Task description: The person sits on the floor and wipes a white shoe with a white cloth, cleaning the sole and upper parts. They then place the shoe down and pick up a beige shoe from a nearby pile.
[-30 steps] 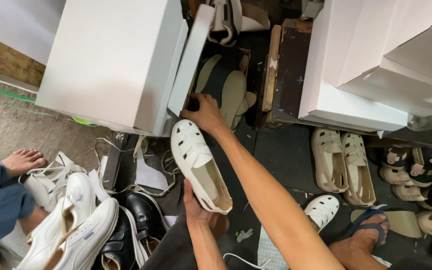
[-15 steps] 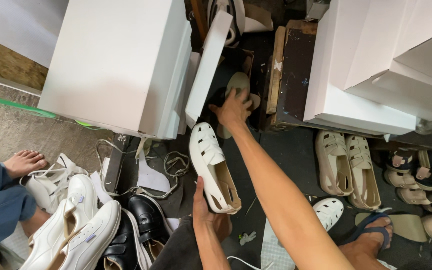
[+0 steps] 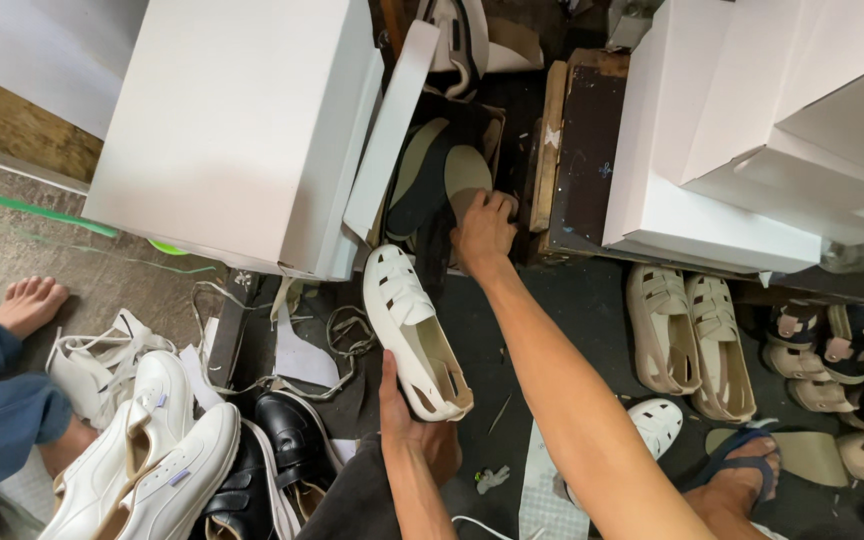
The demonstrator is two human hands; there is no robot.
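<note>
At frame centre, the left hand [image 3: 404, 412] grips a cream strapped shoe [image 3: 414, 332] by its heel; the right hand [image 3: 483, 225], fingers closed on a beige insole [image 3: 465, 170] above, should lift one only.

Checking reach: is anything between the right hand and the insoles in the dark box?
Nothing visible. The right hand already rests on the beige insoles; the leaning white lid stands to the side.
</note>
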